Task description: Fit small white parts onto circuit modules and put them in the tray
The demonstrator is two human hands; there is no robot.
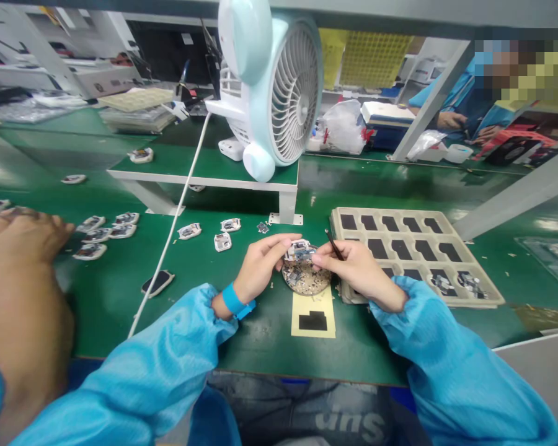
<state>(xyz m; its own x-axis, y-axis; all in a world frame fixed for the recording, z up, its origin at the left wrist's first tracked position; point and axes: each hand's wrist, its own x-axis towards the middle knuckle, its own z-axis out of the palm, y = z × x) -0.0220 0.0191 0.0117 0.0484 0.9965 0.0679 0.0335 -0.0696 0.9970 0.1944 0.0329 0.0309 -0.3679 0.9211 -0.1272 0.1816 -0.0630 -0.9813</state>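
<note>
My left hand pinches a small white electronic part with a blue circuit board inside, holding it just above a round disc covered in small scraps. My right hand is closed on a thin dark tool, held like a pen, whose tip meets the part. Both sleeves are light blue, and a blue band circles my left wrist. Under the disc lies a yellow tape patch with a black rectangle.
A beige compartment tray sits right of my hands, two parts in its near cells. Several similar white parts lie scattered on the green mat at left. A co-worker's forearm rests at far left. A white fan stands on a raised shelf behind.
</note>
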